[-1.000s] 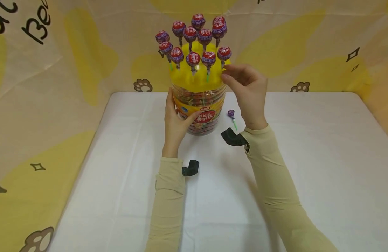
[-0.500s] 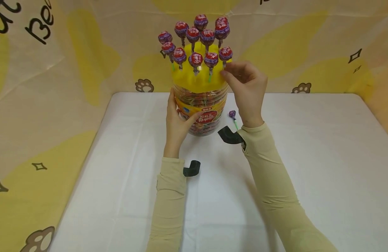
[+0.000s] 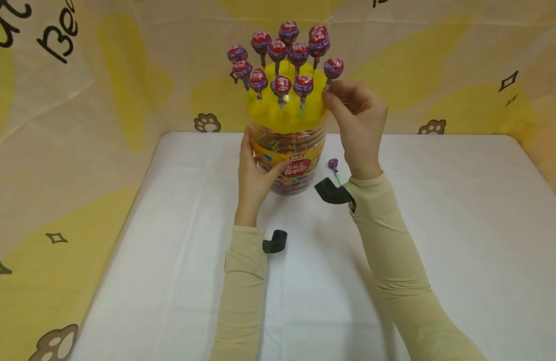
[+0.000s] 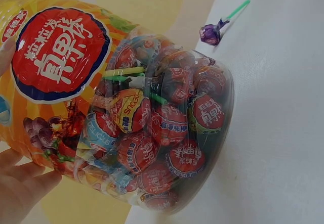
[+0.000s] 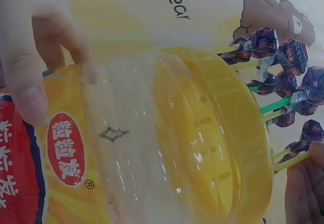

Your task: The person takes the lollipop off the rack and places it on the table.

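A clear plastic jar with a yellow lid and an orange label stands on the table, loaded with wrapped lollipops. Several red-and-purple lollipops stick up from the lid. My left hand grips the jar's left side, thumb across the label. At the lid's right edge my right hand pinches the yellow stick of a lollipop, just below its wrapper. In the right wrist view, the stick's lower end appears to be at the lid's top; whether it sits in a hole cannot be told.
A single purple lollipop with a green stick lies on the white table, right of the jar and close to my right wrist. A patterned yellow-and-cream cloth hangs behind the table.
The lollipop in my right hand has moved up and to the right, away from its neighbours, and the hand rose with it. My left hand keeps its grip on the jar.
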A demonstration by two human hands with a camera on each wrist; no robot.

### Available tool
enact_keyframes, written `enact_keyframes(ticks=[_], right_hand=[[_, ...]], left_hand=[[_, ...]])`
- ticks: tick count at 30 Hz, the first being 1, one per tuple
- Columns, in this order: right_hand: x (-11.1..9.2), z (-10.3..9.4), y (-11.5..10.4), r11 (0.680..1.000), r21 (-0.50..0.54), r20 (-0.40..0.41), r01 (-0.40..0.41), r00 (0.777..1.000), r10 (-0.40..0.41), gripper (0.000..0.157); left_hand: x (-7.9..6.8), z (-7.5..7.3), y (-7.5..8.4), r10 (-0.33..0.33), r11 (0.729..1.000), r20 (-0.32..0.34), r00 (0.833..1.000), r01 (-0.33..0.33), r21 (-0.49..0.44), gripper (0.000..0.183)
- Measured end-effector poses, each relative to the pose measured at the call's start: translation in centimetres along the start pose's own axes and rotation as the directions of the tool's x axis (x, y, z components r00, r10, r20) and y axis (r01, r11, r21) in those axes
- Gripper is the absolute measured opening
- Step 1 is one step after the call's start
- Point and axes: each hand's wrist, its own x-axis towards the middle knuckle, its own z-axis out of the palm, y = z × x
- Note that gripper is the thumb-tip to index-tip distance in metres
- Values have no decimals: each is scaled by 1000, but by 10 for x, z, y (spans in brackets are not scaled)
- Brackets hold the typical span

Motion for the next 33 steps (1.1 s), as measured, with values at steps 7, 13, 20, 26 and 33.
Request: enact_keyframes(ticks=[7,13,20,26,33], right_hand=[[0,-5,4,992,120,12,-27,1000,26,8],[-4,-16,8,981,180,-12,-76,997,80,10],[-11,-34,15,972,213,-43,-97,993,108,11],[-19,-49,21,950,223,-62,-217,970,236,9],[-30,-66,37,950,124,-78,-285,952,296,7]], left_hand=[[-1,-1,-1,14,1000,-3,1000,-14,5,98],[-1,-2,-2,11,1000,-1,1000,-11,6,97],[-1,-3,-3,14,1000,4,1000,-14,4,97],[0,-2,-2,23,1000,4,1000,-23,6,98],[1,-1,-2,24,1000,8,1000,-24,0,98]])
